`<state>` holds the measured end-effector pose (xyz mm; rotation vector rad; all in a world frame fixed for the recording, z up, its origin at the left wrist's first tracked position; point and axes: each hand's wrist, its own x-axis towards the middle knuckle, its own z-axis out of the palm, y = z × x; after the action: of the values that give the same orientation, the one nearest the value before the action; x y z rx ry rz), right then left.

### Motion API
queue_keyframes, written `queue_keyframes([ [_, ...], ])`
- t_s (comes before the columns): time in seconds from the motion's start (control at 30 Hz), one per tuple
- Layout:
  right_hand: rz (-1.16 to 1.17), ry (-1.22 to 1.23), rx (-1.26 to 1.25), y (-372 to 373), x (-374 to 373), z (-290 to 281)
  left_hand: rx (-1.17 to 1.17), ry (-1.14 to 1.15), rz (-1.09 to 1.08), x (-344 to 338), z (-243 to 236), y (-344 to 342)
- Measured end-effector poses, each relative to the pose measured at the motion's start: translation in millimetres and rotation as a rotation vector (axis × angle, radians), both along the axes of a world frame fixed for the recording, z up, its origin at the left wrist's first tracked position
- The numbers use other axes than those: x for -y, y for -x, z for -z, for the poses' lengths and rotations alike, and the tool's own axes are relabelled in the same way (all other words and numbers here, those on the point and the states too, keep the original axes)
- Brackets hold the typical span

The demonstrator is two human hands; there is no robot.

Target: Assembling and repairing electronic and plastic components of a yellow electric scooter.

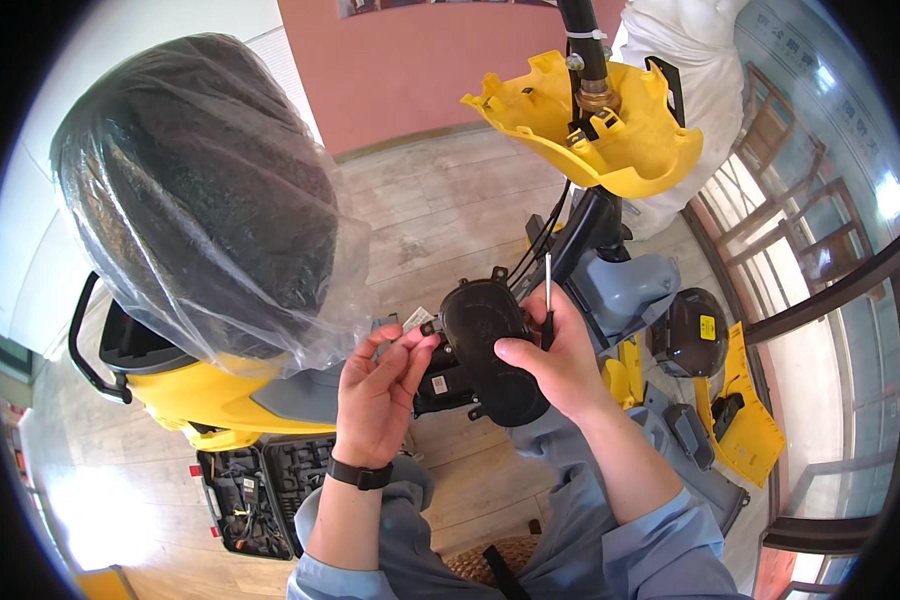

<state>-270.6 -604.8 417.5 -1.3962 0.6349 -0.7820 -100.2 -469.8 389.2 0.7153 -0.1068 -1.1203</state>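
Note:
My right hand (562,368) grips a black two-lobed plastic housing (485,330) with mounting tabs, its thumb across the face, along with a screwdriver (548,285) whose shaft points up. My left hand (380,375) has its fingertips pinched at a side tab of the housing; what lies between them is too small to tell. Behind the housing runs a bundle of black cables (540,250), and a dark part with a small label (438,388) shows beneath it.
A plastic-wrapped seat (200,180) tops a yellow scooter body (200,395). An open toolcase (250,500) lies lower left. A yellow shell (650,155) surrounds the steering column (595,60). Loose panels (750,440) lie right beside glass doors (820,180). Pink wall (390,60) stands behind.

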Motion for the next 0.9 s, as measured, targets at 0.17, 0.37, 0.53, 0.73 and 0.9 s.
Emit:
queue_keyframes([
  [0.17,-0.202,0.228,-0.141,9.7,10.4,-5.2,0.083,-0.075,-0.009,-3.6,5.5,-2.4],
  [0.37,-0.425,0.106,-0.175,12.2,10.1,-4.5,0.044,-0.065,0.035,-4.6,9.6,-5.3],
  [0.53,-0.486,0.158,-0.223,12.0,14.3,-3.1,0.062,-0.040,0.023,-2.3,-0.6,-0.2],
  [0.73,-0.487,0.151,-0.281,13.5,15.4,-0.7,0.264,-0.087,-0.119,-3.4,-12.6,5.1],
  [0.9,-0.490,0.120,-0.274,14.5,16.2,0.4,0.325,-0.023,-0.063,-3.9,-9.1,6.1],
])
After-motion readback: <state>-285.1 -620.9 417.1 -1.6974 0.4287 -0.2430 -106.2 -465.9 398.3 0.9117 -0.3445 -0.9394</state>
